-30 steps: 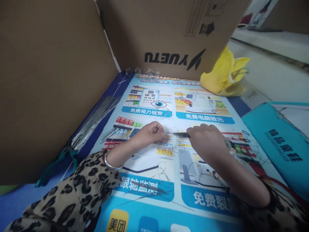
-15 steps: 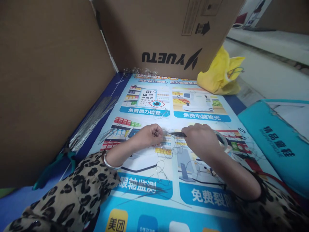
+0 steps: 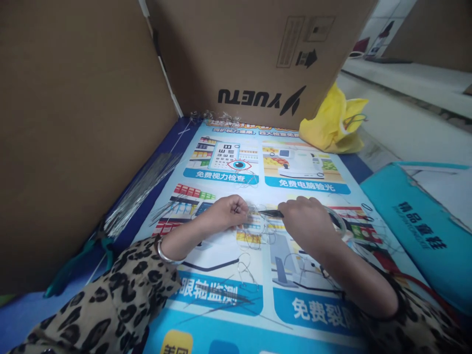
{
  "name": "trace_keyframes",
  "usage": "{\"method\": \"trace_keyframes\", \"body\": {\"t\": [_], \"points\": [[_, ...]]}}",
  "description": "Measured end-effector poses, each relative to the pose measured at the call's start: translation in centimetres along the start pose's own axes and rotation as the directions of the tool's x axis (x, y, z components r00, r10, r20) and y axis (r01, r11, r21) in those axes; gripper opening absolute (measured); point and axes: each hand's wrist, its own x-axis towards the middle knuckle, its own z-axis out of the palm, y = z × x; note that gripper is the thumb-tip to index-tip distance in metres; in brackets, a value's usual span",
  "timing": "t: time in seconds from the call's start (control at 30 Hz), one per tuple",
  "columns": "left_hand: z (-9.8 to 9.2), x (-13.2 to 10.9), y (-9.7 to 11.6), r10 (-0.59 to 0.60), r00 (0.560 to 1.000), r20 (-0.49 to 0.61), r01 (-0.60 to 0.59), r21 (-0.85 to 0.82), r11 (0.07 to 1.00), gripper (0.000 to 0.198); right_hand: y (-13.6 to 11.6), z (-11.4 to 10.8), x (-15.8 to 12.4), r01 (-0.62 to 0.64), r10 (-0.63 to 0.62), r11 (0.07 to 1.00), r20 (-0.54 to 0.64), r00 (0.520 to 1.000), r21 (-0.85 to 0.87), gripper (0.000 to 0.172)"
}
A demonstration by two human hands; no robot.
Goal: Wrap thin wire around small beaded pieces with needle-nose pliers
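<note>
Thumb and fingers of my left hand (image 3: 230, 212) pinch a thin wire (image 3: 253, 240), which bends into loops beside the fingertips. My right hand (image 3: 308, 222) is wrapped round needle-nose pliers (image 3: 271, 213). Their dark pointed jaws aim left at the wire near my left fingertips; whether the tips grip it is too fine to tell. The plier handles are mostly hidden in my palm. Below the hands, a curled piece of wire (image 3: 244, 270) and several straight dark wires (image 3: 224, 294) lie on the printed poster (image 3: 206, 322).
A bundle of straight wires (image 3: 142, 189) lies at left, beside teal-handled pliers (image 3: 79, 260). Cardboard panels (image 3: 236, 54) stand at the left and back, with small wire pieces (image 3: 217, 117) along the base. A yellow bag (image 3: 328, 123) and a teal box (image 3: 416, 221) sit at right.
The camera has tipped up slightly, so the whole scene sits a little lower in view. Both hands keep nearly the same pose, with the pliers pointing at the wire.
</note>
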Motion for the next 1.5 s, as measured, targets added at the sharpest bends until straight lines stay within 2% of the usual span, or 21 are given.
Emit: {"method": "trace_keyframes", "body": {"t": [0.17, 0.33, 0.57, 0.8, 1.13, 1.37, 1.5], "points": [[0.12, -0.25, 0.31, -0.046, 0.999, -0.001, 0.046, -0.089, 0.995, 0.024, 0.08, -0.11, 0.22, 0.0, -0.001, 1.0, 0.032, 0.999, 0.029, 0.02], [0.35, -0.46, 0.32, -0.075, 0.992, 0.097, 0.098, -0.255, 0.962, 0.027, 0.09, -0.51, 0.16, -0.022, 0.022, 1.0, -0.016, 1.0, 0.003, 0.019], [0.29, -0.37, 0.46, -0.103, 0.992, 0.079, 0.119, -0.246, 0.962, 0.024, 0.09, -0.59, -0.3, -0.006, 0.003, 0.999, -0.068, 0.998, -0.036, 0.018], [0.54, -0.52, 0.67, -0.098, 0.994, 0.045, 0.107, -0.269, 0.957, 0.024, 0.23, -0.55, -0.17, -0.005, 0.005, 1.0, -0.014, 1.0, -0.023, 0.02], [0.38, -0.46, 0.51, -0.095, 0.992, 0.086, 0.113, -0.234, 0.966, 0.024, 0.04, -0.23, 0.19, -0.002, 0.002, 1.0, 0.023, 1.0, -0.005, 0.02], [0.32, -0.24, 0.19, -0.073, 0.994, 0.078, 0.09, -0.236, 0.968, 0.026, 0.07, -0.44, -0.16, -0.001, -0.001, 0.999, -0.055, 0.998, -0.045, 0.017], [0.47, -0.32, 0.41, -0.087, 0.995, 0.045, 0.095, -0.228, 0.969, 0.027, -0.07, -0.38, -0.2, 0.013, -0.014, 0.999, -0.042, 0.999, -0.036, 0.018]]}}
